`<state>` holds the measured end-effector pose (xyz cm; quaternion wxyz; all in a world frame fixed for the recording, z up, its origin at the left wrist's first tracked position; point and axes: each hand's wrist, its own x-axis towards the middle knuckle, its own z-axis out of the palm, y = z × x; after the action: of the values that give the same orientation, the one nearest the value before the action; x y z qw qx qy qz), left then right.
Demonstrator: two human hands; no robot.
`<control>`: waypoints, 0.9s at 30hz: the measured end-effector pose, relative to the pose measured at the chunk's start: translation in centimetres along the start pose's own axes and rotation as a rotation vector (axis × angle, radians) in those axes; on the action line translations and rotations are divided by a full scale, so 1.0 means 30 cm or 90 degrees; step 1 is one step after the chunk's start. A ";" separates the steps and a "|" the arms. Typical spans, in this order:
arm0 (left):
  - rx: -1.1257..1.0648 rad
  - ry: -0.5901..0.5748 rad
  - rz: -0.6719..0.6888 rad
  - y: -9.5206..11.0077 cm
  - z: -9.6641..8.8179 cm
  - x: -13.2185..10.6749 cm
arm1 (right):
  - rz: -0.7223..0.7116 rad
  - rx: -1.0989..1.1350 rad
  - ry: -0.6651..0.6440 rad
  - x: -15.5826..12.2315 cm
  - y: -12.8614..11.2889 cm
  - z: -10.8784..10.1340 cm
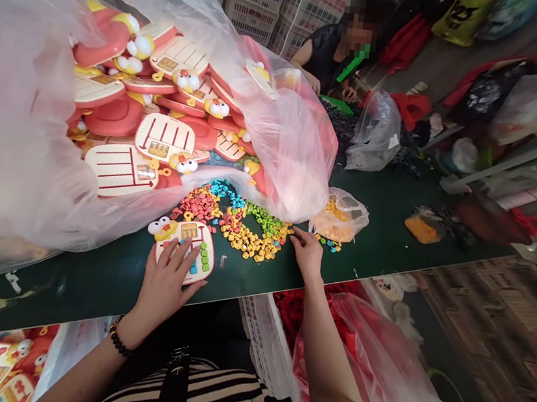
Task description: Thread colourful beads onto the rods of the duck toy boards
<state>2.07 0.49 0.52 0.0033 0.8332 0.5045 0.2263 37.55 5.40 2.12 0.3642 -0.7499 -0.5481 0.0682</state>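
Observation:
My left hand point(167, 283) lies over a cream and red toy board point(207, 255) with a yellow duck-like head and big white eyes. Its fingers are spread across the board's face, with the thumb by the lower right edge. Green and blue beads point(205, 257) sit in the board's slots; the fingers hide part of it. My right hand point(308, 255) is at the right edge of a pile of small beads, thumb and forefinger close together in a pinch; what is between them cannot be made out. Yellow beads point(253, 245), green beads point(266, 220), red beads point(199, 205) and blue beads point(221, 189) form the pile.
A large clear plastic bag point(286, 138) full of similar boards covers the table's left. A small bag of orange-yellow pieces point(344, 220) stands right of the pile. Below the green table point(385, 248) is a white crate point(257, 330). Across the table sits another person point(330, 52).

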 end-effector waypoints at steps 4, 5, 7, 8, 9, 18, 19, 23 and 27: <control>0.007 0.003 -0.004 0.003 0.000 0.001 | -0.007 0.026 0.012 0.022 -0.013 0.024; 0.006 0.003 -0.008 0.004 0.000 0.002 | -0.008 0.038 0.016 0.015 -0.019 0.024; 0.002 -0.001 -0.013 0.005 -0.001 0.005 | -0.004 0.067 0.019 -0.013 -0.038 0.020; 0.000 -0.005 -0.016 0.005 -0.002 0.006 | 0.008 0.106 0.014 -0.030 -0.052 0.017; -0.001 -0.009 -0.018 0.005 -0.003 0.007 | 0.027 0.167 -0.002 -0.050 -0.071 0.017; 0.010 -0.044 -0.024 0.001 -0.021 0.016 | 0.100 0.547 -0.347 -0.177 -0.341 0.144; 0.009 -0.046 -0.025 0.000 -0.021 0.017 | 0.076 0.528 -0.369 -0.178 -0.371 0.173; 0.004 -0.044 -0.034 -0.005 -0.025 0.018 | -0.075 0.428 -0.392 -0.161 -0.468 0.284; -0.006 -0.050 -0.039 -0.011 -0.029 0.018 | -0.185 0.308 -0.342 -0.134 -0.514 0.353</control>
<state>1.69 0.90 1.42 0.0337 0.8257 0.5281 0.1956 18.75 8.96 2.82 0.3799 -0.5121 -0.6926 0.3372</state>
